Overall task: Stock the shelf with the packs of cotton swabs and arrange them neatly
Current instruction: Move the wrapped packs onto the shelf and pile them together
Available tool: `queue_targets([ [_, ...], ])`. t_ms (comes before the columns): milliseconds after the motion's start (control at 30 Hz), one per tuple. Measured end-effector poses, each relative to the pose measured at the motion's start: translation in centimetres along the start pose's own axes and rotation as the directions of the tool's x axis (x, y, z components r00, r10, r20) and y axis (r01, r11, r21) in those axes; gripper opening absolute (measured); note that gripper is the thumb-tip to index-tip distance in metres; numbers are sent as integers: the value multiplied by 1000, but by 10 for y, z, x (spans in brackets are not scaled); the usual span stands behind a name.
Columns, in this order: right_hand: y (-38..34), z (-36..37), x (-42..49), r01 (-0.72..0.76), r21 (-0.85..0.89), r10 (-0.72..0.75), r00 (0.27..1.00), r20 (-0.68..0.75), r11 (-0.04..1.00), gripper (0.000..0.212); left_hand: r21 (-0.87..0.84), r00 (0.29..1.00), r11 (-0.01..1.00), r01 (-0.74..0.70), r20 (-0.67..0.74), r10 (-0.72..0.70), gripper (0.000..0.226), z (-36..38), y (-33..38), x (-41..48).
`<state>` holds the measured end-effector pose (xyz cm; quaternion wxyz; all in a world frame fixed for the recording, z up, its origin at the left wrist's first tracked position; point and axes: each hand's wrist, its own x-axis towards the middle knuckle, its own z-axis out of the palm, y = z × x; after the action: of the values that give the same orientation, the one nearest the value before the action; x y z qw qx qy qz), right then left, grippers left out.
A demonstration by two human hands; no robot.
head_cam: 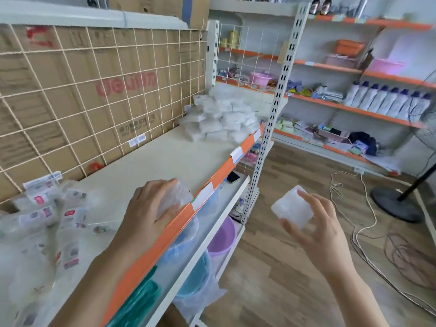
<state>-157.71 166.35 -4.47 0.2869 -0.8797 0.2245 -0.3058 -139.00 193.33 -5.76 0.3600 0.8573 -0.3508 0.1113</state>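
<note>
White plastic shows between the fingers of the right hand [316,223]. Its grip is closed around one white pack [291,207] of cotton swabs, thumb below and fingers on top. It holds the pack up in the air, out past the front of the shelf [165,156] and over the wood floor [283,267], so I think this pack waits for its turn. The left hand [151,206] has its grip curled over a clear pack [180,194] and holds it down right at the front of the shelf, just behind the orange strip [179,223]. I think it goes there because the edge gives a straight line to start a row on. Beside the left arm lies a messy heap of loose bags [47,208] with red labels. They are see-through, and I cannot tell what is in them. At the far end of the shelf sits a big pile of packs [219,119], tumbled on each other and not in rows, so most of the tidy work is not done yet. Behind the shelf a wire grid [94,90] stands in front of brown cardboard [70,67], and I think it keeps things from falling off the back. Below, a lower shelf [221,220] holds a blue tub [184,234] and a purple tub [223,237], and a dark phone [233,177] lies there too. The packs look light and slippery, so a gentle squeeze should do, and a tall stack could slide.
</note>
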Motion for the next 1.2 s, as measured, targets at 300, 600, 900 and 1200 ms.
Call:
queue_targets([
  [300, 53, 36, 107, 17, 14, -17, 999, 33, 1000, 62, 22, 999, 999, 23, -33, -23, 46, 49, -13, 84],
  [600, 120, 50, 274, 151, 91, -163, 978, 131, 984, 60, 110, 980, 984, 142, -154, -124, 62, 123, -7, 202],
  [900, 154, 72, 381, 248, 155, -281, 926, 252, 956, 62, 132, 934, 940, 314, -222, -280, 67, 174, 6, 279],
  [1200, 135, 121, 461, 330, 199, -379, 871, 314, 923, 62, 94, 904, 920, 379, -250, -347, 73, 173, -23, 363],
])
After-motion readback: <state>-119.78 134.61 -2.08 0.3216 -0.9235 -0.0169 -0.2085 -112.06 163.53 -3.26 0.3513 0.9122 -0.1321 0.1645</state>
